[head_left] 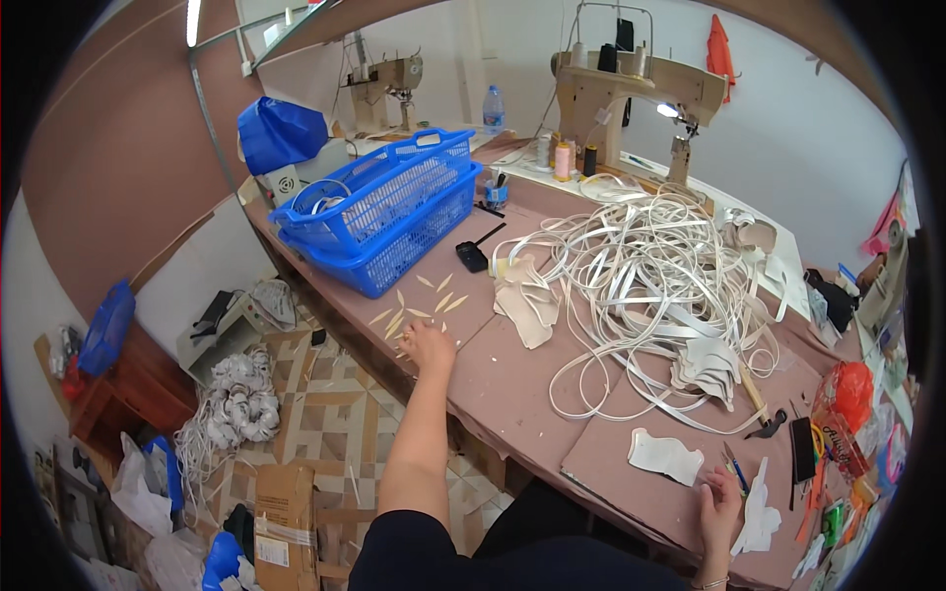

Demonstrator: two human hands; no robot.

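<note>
Over the left part of the table, my left hand (429, 347) bends its fingers down among small cream leaf-shaped pieces (426, 282). The fingertips are close together; whether one of the pieces is between them I cannot make out. At the near right, my right hand (721, 502) lies by the table edge, fingers loosely bent and apart, holding nothing visible. Just beyond it is a slim pointed tool (734, 463), partly hidden. A pale cut piece (666, 456) lies to its left and a white irregular piece (757, 512) to its right.
Stacked blue baskets (370, 246) stand at the far left. A tangled heap of white strips (650, 266) covers the middle right, near beige cut pieces (527, 300) and a hammer (759, 404). Sewing machines (641, 84) stand behind. A cardboard box (286, 527) sits on the floor.
</note>
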